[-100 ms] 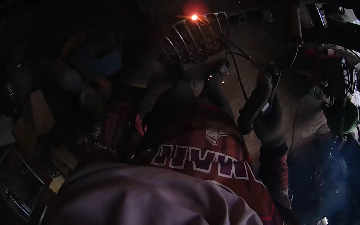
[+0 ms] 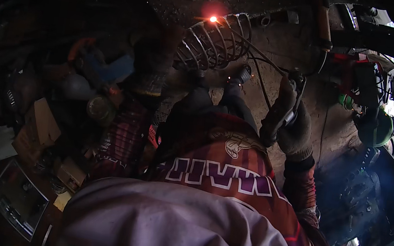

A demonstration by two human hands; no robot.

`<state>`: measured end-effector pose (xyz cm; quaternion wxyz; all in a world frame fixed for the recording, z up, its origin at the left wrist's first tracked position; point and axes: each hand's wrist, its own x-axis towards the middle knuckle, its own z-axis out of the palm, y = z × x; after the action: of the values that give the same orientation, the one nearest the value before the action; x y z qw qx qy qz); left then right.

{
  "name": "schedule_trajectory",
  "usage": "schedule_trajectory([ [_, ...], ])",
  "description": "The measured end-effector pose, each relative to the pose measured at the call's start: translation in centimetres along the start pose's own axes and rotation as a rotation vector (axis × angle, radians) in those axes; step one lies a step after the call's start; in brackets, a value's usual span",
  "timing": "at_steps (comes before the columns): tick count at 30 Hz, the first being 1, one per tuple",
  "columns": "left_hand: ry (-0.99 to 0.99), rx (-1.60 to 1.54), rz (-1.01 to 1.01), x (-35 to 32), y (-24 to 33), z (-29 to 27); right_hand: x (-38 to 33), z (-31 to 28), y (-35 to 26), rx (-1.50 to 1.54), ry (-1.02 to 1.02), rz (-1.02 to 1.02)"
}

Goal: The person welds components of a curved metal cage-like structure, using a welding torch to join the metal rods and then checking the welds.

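My right hand [image 2: 298, 133], in a grey work glove, is closed round a dark welding electrode holder [image 2: 279, 113]. From the holder a thin welding rod [image 2: 256, 50] slants up and left to a glaring red-white spot [image 2: 213, 19] on the upper edge of a ribbed, cage-like metal piece [image 2: 212, 47]. Left of that piece is my left hand [image 2: 156, 57], gloved and deep in shadow, its striped cuff just showing. Its fingers are lost in the dark, so their grip cannot be made out. Small sparks glow near my foot.
A blue tool or block [image 2: 113, 68], a glass jar [image 2: 99, 109] and an open cardboard box [image 2: 37, 128] lie at the left. Cables [image 2: 262, 84] cross the floor. On the right are a green rounded object [image 2: 378, 129] and a red-and-black machine [image 2: 359, 78]. Bluish smoke drifts at lower right.
The picture has grown brighter, so the metal ribs, floor and clutter show more clearly. The glowing spot and my right hand stay nearly in place.
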<state>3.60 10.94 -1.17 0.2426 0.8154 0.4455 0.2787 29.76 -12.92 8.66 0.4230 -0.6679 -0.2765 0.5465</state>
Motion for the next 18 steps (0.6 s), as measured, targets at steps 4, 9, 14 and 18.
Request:
schedule_trajectory([
  [4,0.01,0.033,0.017,0.0,0.0,-0.1,0.2,0.0,0.4,0.021,0.014,-0.036],
  [9,0.002,0.012,-0.006,-0.3,0.3,-0.4,0.3,0.2,-1.0,-0.306,-0.022,-0.152],
  [14,-0.001,-0.008,-0.025,-0.6,0.4,-0.5,0.7,-0.3,0.1,-0.291,0.012,-0.232],
  [18,0.001,-0.012,-0.023,-0.3,0.2,-0.2,0.9,0.6,-1.4,0.059,-0.121,-0.211],
])
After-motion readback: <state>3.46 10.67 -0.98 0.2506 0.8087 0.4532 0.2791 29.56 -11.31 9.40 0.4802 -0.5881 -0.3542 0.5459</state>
